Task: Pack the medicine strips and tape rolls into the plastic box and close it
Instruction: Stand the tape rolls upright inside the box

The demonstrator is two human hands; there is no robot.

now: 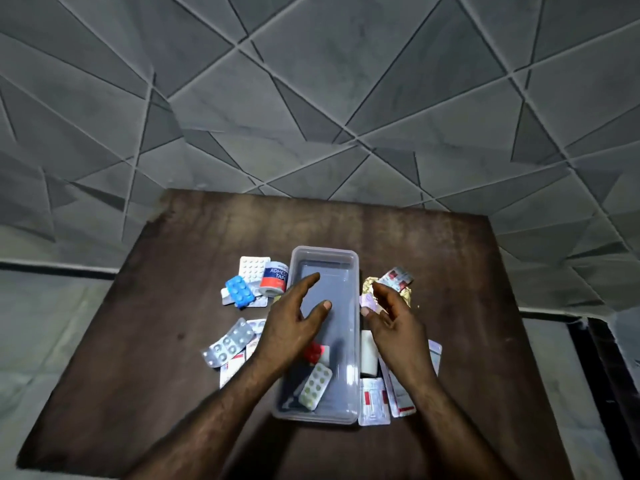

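A clear plastic box [349, 271] stands open in the middle of the dark wooden table [138, 341]. Inside it lie a pale green pill strip [315, 386] and a red strip [313, 351]. My left hand [291, 327] hovers over the box with fingers spread, holding nothing. Just right of the box, my right hand [394, 327] is also open, its fingertips close to a small lilac strip [367, 301]. An adhesive tape roll [275, 277] stands left of the box beside a white strip [253, 268] and a blue strip [239, 290]. No lid is visible.
Silver strips [228, 342] lie at the left front. Red-and-white strips [372, 401] and a white roll [369, 355] lie right of the box. A gold foil strip [370, 284] and a red-printed strip [396, 278] sit at the right rear. Grey patterned wall behind.
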